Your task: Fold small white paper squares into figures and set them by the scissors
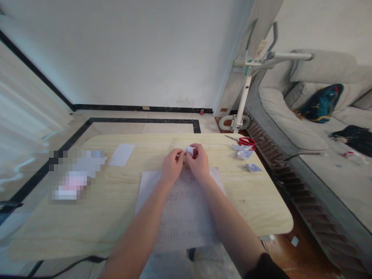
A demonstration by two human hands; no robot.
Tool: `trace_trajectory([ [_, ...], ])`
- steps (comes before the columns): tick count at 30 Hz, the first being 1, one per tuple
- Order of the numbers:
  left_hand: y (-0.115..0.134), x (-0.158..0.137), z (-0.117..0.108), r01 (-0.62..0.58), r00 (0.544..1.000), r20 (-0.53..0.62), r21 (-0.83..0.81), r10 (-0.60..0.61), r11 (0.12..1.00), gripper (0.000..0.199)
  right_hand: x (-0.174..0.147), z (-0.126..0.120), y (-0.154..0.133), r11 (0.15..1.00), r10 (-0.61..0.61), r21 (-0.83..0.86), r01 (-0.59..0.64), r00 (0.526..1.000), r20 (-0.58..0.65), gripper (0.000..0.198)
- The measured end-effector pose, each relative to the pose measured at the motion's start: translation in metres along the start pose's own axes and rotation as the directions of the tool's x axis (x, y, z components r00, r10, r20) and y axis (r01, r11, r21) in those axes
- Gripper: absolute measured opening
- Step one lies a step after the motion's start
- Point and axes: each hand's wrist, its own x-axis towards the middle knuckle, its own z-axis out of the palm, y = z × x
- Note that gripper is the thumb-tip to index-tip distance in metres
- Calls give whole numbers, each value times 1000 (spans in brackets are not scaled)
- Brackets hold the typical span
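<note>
Both my hands meet near the far middle of the wooden table (250, 193). Between the fingertips is a small folded piece of white paper (189, 150). My left hand (172, 164) is closed, thumb and forefinger pinching the paper's left edge. On the other side, my right hand (199, 161) grips the same paper, its fingers curled around it and partly covering it. A large printed sheet (186, 217) lies flat under my wrists and forearms, reaching the table's near edge.
Red-handled scissors (246, 143) lie at the far right, by folded white paper pieces (245, 154) and another folded piece (254, 167). A blank white sheet (122, 154) rests at left, near a blurred-out item (72, 182). A grey sofa (305, 143) stands right of the table.
</note>
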Motion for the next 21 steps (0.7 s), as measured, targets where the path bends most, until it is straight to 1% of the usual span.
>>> trace_trajectory([
  [4, 1, -1, 0, -31, 999, 18, 25, 31, 999, 21, -1, -1, -2, 999, 31, -11, -31, 999, -7, 22],
  [9, 5, -2, -1, -37, 999, 26, 12, 37, 999, 19, -1, -2, -5, 999, 53, -10, -54, 998, -20, 19],
  [16, 5, 1, -2, 71, 997, -6, -67, -72, 995, 20, -1, -2, -6, 999, 47, -16, -47, 999, 0, 20],
  [21, 5, 2, -2, 111, 994, -8, -114, -113, 987, 18, -1, -1, -3, 999, 40, -21, -40, 999, 3, 20],
])
